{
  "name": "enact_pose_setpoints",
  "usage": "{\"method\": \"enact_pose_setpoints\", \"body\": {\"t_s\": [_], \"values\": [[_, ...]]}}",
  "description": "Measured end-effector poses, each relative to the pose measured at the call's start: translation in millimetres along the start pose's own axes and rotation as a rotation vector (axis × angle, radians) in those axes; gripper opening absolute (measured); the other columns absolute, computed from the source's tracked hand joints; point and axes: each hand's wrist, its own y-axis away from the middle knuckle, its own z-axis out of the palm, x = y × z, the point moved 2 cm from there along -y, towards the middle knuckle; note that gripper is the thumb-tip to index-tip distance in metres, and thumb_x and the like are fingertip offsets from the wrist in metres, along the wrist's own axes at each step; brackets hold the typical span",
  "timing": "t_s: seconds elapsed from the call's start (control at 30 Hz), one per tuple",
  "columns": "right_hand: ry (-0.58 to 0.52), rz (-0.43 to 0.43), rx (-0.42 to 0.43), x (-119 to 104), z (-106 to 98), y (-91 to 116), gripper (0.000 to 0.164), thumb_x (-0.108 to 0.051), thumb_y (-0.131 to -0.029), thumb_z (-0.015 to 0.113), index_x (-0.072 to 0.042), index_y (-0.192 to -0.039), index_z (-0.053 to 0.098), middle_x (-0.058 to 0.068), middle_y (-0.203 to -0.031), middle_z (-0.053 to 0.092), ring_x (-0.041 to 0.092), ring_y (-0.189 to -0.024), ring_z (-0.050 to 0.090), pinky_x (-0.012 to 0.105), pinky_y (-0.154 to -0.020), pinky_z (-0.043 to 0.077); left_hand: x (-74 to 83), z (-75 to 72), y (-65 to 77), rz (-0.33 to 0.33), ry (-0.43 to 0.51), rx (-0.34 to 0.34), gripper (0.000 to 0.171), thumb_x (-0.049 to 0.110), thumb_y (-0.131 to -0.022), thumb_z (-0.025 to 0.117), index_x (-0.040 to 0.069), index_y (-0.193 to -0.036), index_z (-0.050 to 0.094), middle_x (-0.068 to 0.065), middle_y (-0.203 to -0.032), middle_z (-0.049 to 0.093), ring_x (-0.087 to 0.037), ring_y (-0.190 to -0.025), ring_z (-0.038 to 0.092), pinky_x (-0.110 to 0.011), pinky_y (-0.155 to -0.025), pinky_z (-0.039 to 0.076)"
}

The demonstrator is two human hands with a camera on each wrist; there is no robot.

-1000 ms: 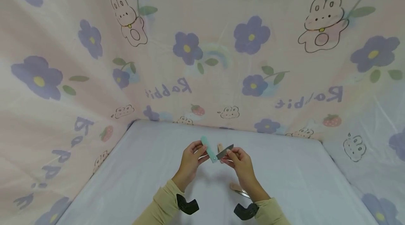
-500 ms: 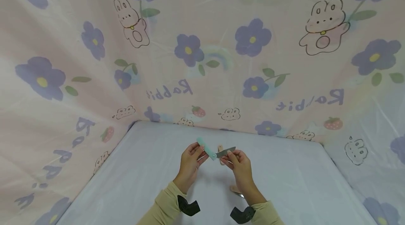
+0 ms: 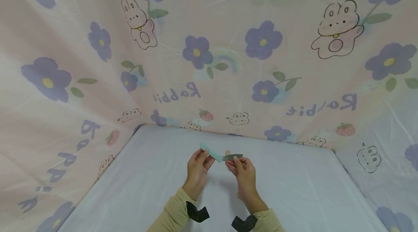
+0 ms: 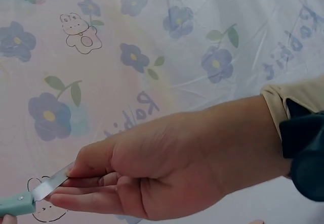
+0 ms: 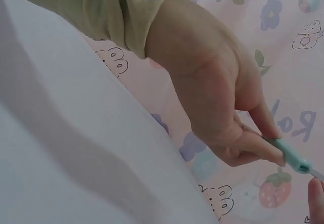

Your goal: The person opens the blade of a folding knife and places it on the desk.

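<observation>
A folding knife with a mint-green handle and a grey metal blade is held above the table, blade swung out nearly in line with the handle. My left hand pinches the handle between thumb and fingers. My right hand pinches the blade between thumb and fingers. In the left wrist view the right hand is seen on the blade. The right wrist view has the left hand on the green handle.
Behind the blade, the end of a tan, wood-coloured piece shows on the white table; the rest of it is hidden. Patterned curtains with flowers and rabbits enclose the table at the back and sides.
The blade has swung out from a sharp angle to nearly straight with the handle. Both hands turned slightly. A tan-handled metal piece near the right wrist is now hidden.
</observation>
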Motion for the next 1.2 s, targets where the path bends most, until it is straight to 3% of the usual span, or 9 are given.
{"method": "enact_pose_setpoints", "body": {"t_s": [0.23, 0.47, 0.7, 0.97, 1.2], "values": [[-0.054, -0.025, 0.038, 6, 5, 1, 0.013, 0.0, -0.094, 0.051, 0.007, -0.1, 0.042, 0.02, -0.094, 0.06, 0.023, -0.084, 0.067, 0.034, -0.079, 0.052, -2.7, 3.3, 2.0, 0.007, 0.076, 0.041, 0.04, 0.003, -0.093, 0.054, -0.008, -0.128, 0.037, -0.013, -0.108, 0.047, -0.017, -0.085, 0.06, -0.033, -0.086, 0.049], [-0.072, -0.048, 0.058, 11, 7, 7, 0.016, -0.001, -0.096, 0.048, 0.008, -0.106, 0.04, 0.029, -0.105, 0.056, 0.025, -0.09, 0.066, 0.034, -0.082, 0.051, -10.0, 5.6, 4.2, -0.032, 0.171, 0.088, 0.045, 0.004, -0.094, 0.053, -0.006, -0.133, 0.032, -0.015, -0.117, 0.043, -0.021, -0.094, 0.057, -0.032, -0.089, 0.047], [-0.09, -0.061, 0.061, 19, 10, 8, 0.018, -0.005, -0.096, 0.049, 0.007, -0.106, 0.039, 0.032, -0.108, 0.054, 0.024, -0.092, 0.065, 0.033, -0.083, 0.05, -14.0, 4.9, 4.3, -0.031, 0.225, 0.107, 0.047, 0.004, -0.096, 0.049, -0.008, -0.135, 0.027, -0.017, -0.123, 0.037, -0.024, -0.101, 0.053, -0.033, -0.092, 0.045], [-0.083, -0.039, 0.066, 26, 8, 8, 0.015, -0.002, -0.096, 0.047, 0.008, -0.106, 0.039, 0.031, -0.107, 0.056, 0.029, -0.094, 0.064, 0.032, -0.083, 0.05, -17.3, -3.1, 0.8, -0.036, 0.216, 0.105, 0.046, 0.003, -0.095, 0.051, -0.009, -0.134, 0.028, -0.017, -0.119, 0.04, -0.023, -0.097, 0.056, -0.034, -0.092, 0.044], [-0.095, 0.045, 0.057, 32, 7, 2, 0.016, 0.0, -0.094, 0.05, 0.007, -0.104, 0.04, 0.025, -0.099, 0.062, 0.027, -0.092, 0.065, 0.033, -0.082, 0.051, -15.7, -16.6, -10.4, -0.023, 0.159, 0.114, 0.042, 0.001, -0.092, 0.055, -0.011, -0.127, 0.034, -0.018, -0.114, 0.046, -0.026, -0.092, 0.059, -0.037, -0.091, 0.045]]}}
